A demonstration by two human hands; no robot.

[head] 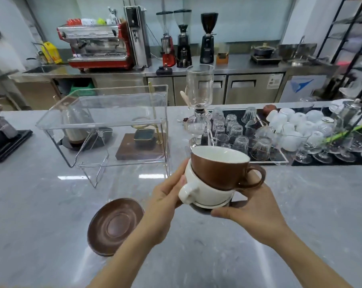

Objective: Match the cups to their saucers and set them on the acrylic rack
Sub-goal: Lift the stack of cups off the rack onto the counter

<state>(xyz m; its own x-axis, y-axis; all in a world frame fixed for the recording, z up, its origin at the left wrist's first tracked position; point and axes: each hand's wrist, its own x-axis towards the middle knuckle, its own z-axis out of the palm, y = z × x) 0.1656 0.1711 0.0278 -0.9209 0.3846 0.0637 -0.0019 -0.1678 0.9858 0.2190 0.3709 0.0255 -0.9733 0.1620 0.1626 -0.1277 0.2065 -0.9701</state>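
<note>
A brown cup (223,169) with a white inside is nested in a white cup (200,192), and both stand on a white saucer (211,205) with a dark saucer edge under it. My left hand (165,206) grips the white cup's side near its handle. My right hand (257,210) holds the stack from below and the right, under the saucers. A brown saucer (113,225) lies on the grey counter at my left, partly behind my left forearm. The clear acrylic rack (105,121) stands further back on the left, its top shelf bare.
A glass siphon brewer (198,113) stands just behind the cups. To the right a black tray (265,161) holds several upturned glasses and white cups. A wooden base with a dark dish (142,146) sits behind the rack. A back counter carries coffee machines and grinders.
</note>
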